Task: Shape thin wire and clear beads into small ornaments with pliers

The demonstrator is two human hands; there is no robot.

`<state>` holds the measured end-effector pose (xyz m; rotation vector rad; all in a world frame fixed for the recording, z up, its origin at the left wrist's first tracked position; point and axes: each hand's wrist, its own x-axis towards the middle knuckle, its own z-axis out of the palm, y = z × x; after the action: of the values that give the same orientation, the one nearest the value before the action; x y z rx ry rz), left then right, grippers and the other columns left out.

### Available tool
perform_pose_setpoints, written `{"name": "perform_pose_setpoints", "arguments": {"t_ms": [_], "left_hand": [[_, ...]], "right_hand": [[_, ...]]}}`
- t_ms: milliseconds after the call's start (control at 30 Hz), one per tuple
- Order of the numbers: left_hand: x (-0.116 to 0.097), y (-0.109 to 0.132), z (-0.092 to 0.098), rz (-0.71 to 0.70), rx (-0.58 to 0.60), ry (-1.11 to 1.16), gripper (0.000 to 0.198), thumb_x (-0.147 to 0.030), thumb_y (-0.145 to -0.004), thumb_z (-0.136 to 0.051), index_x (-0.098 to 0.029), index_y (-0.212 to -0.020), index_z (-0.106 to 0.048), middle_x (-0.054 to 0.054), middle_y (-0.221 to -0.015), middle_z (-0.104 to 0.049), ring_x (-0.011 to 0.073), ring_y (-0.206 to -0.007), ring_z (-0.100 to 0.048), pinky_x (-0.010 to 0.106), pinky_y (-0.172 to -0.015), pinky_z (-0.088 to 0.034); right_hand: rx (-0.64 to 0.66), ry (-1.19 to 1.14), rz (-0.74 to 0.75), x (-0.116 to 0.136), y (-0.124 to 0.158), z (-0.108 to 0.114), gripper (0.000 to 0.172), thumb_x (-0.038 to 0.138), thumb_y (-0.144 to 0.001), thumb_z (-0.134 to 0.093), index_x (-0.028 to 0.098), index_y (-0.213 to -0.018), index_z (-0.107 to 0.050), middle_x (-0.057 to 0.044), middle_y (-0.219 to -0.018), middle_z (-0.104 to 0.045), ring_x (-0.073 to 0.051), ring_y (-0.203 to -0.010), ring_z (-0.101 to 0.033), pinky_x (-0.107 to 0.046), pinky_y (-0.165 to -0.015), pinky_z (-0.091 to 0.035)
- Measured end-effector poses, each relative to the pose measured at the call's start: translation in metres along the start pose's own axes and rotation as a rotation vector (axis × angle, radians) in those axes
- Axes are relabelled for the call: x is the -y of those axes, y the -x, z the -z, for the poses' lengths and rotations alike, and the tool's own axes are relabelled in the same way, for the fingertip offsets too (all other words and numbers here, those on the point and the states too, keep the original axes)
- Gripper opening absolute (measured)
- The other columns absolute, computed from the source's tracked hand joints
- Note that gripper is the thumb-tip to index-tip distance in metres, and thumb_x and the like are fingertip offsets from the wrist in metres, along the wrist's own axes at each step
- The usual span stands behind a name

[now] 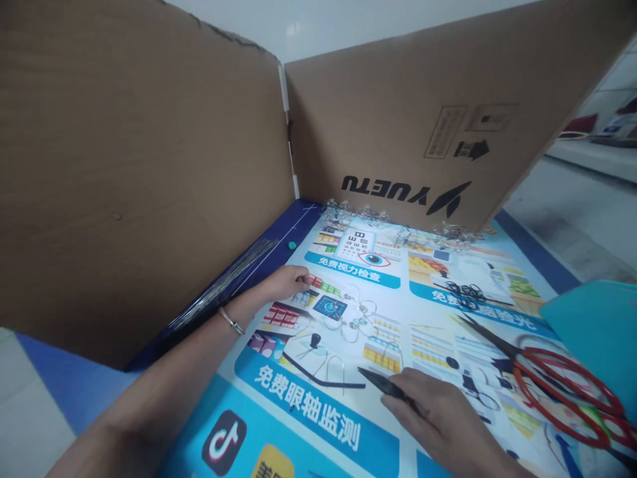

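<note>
My left hand (288, 282) reaches forward over a printed poster (348, 425) that covers the table; its fingers are curled at the edge of a rimless spectacle frame (355, 318) lying there. What its fingertips pinch is hidden. My right hand (442, 415) rests near the front, closed on a dark pointed tool (383, 385) whose tip points left. A loose dark temple arm (318, 375) and thin wire pieces lie between the two hands.
Red-handled scissors (557, 388) lie at the right, beside a teal tray (597, 332). Cardboard panels (398, 126) wall off the back and left. Several clear lenses (393, 222) line the back panel's foot. A bundle of thin metal rods (223, 285) lies along the left panel. Dark frame parts (465, 292) sit mid-right.
</note>
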<state>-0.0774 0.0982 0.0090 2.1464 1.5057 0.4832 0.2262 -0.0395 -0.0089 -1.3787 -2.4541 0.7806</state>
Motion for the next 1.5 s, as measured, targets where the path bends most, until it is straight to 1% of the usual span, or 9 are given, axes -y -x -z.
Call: {"name": "perform_pose_setpoints", "arguments": {"t_ms": [100,267,333,433,500,733,967,1167,1500], "left_hand": [[0.0,0.001,0.003,-0.031,0.035,-0.067,0.009,-0.016,-0.074,-0.054,-0.016,-0.067,-0.059,-0.002,-0.066,-0.06,0.0129,-0.066,-0.054,0.021,-0.058,-0.036],[-0.023,0.015,0.021,-0.112,0.048,-0.165,0.005,-0.015,-0.074,-0.055,-0.016,-0.072,-0.059,0.002,-0.081,-0.062,0.0168,-0.081,-0.055,0.023,-0.068,-0.036],[-0.033,0.022,0.025,-0.155,0.116,-0.178,0.004,-0.014,-0.07,-0.06,-0.018,-0.072,-0.061,-0.001,-0.079,-0.062,0.0149,-0.075,-0.055,0.022,-0.064,-0.035],[-0.047,0.031,0.026,-0.232,0.32,-0.267,0.008,-0.015,-0.068,-0.065,-0.019,-0.074,-0.062,-0.001,-0.074,-0.063,0.0136,-0.068,-0.054,0.021,-0.056,-0.031],[-0.052,0.034,0.025,-0.227,0.366,-0.322,0.011,-0.014,-0.068,-0.066,-0.019,-0.077,-0.063,-0.001,-0.077,-0.064,0.014,-0.07,-0.055,0.021,-0.056,-0.03],[-0.055,0.035,0.022,-0.201,0.357,-0.421,0.007,-0.017,-0.07,-0.064,-0.019,-0.077,-0.064,0.0,-0.077,-0.065,0.0152,-0.07,-0.057,0.022,-0.054,-0.028],[-0.043,0.031,0.022,-0.235,0.371,-0.452,0.008,-0.019,-0.069,-0.063,-0.02,-0.077,-0.062,-0.001,-0.077,-0.064,0.0151,-0.068,-0.055,0.022,-0.052,-0.026],[-0.044,0.03,0.016,-0.209,0.389,-0.459,0.008,-0.019,-0.067,-0.066,-0.02,-0.075,-0.062,-0.001,-0.078,-0.065,0.0157,-0.071,-0.057,0.022,-0.052,-0.028],[-0.048,0.034,0.009,-0.245,0.385,-0.52,0.009,-0.015,-0.074,-0.053,-0.017,-0.068,-0.06,0.003,-0.078,-0.064,0.0167,-0.066,-0.056,0.025,-0.052,-0.027]], "right_hand": [[-0.019,-0.005,0.026,-0.004,0.0,-0.003,0.029,0.045,-0.091,-0.037,0.024,-0.09,-0.058,-0.004,-0.082,-0.062,-0.017,-0.072,-0.058,-0.025,-0.061,-0.042],[-0.046,0.012,0.051,-0.006,-0.002,-0.003,0.029,0.042,-0.091,-0.038,0.023,-0.093,-0.059,-0.005,-0.081,-0.062,-0.016,-0.071,-0.059,-0.025,-0.063,-0.045],[-0.064,0.022,0.067,-0.006,-0.002,-0.002,0.029,0.042,-0.091,-0.038,0.022,-0.092,-0.059,-0.005,-0.08,-0.062,-0.016,-0.07,-0.059,-0.026,-0.062,-0.045],[-0.106,0.007,0.111,-0.007,-0.002,-0.001,0.028,0.041,-0.091,-0.04,0.022,-0.091,-0.059,-0.005,-0.08,-0.063,-0.017,-0.069,-0.059,-0.026,-0.061,-0.045],[-0.135,-0.001,0.126,-0.007,-0.002,0.0,0.027,0.04,-0.091,-0.04,0.021,-0.089,-0.059,-0.005,-0.078,-0.062,-0.016,-0.068,-0.059,-0.026,-0.058,-0.045],[-0.224,0.157,0.273,-0.006,0.003,-0.006,0.023,0.035,-0.09,-0.044,0.02,-0.099,-0.059,-0.007,-0.085,-0.063,-0.017,-0.074,-0.06,-0.028,-0.063,-0.048],[-0.452,0.342,0.426,-0.007,0.005,-0.008,0.027,0.036,-0.088,-0.048,0.019,-0.106,-0.06,-0.01,-0.095,-0.064,-0.021,-0.088,-0.059,-0.034,-0.073,-0.05],[-0.412,0.392,0.41,-0.007,0.004,-0.007,0.027,0.034,-0.088,-0.048,0.021,-0.108,-0.06,-0.011,-0.1,-0.062,-0.022,-0.093,-0.057,-0.037,-0.076,-0.05],[-0.419,0.455,0.478,-0.002,0.005,-0.005,0.032,0.039,-0.09,-0.043,0.018,-0.104,-0.063,-0.01,-0.094,-0.064,-0.022,-0.085,-0.058,-0.038,-0.073,-0.05]]}}
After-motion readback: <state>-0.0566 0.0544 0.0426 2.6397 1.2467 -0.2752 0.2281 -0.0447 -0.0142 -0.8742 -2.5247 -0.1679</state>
